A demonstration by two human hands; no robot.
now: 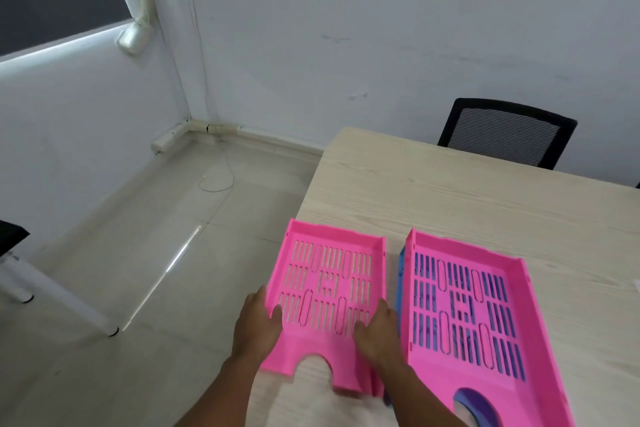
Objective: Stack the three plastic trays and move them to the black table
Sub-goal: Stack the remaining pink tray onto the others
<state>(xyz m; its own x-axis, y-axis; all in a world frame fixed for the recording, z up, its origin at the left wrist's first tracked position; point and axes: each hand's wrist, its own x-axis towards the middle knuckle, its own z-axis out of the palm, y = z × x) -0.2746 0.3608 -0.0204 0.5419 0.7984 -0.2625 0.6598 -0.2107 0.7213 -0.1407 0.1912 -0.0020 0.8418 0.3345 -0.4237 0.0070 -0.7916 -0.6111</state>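
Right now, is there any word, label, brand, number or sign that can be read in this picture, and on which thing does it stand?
None can be read.
Pink tray held by both hands: only slots, no print visible.
Second pink tray on the blue tray: no print visible.
Wooden table, chair, wall: no text.

Two tray positions lie side by side near the front of the surface (450, 191); the left tray (329, 291) sits at the surface's left edge, its corner overhanging the floor (138, 253); the right tray (471, 315) rests on top of a third tray (401, 274), which shows along its left side; a chair (505, 132) stands behind the surface's far edge; another table's leg (52, 291) stands on the floor far left.
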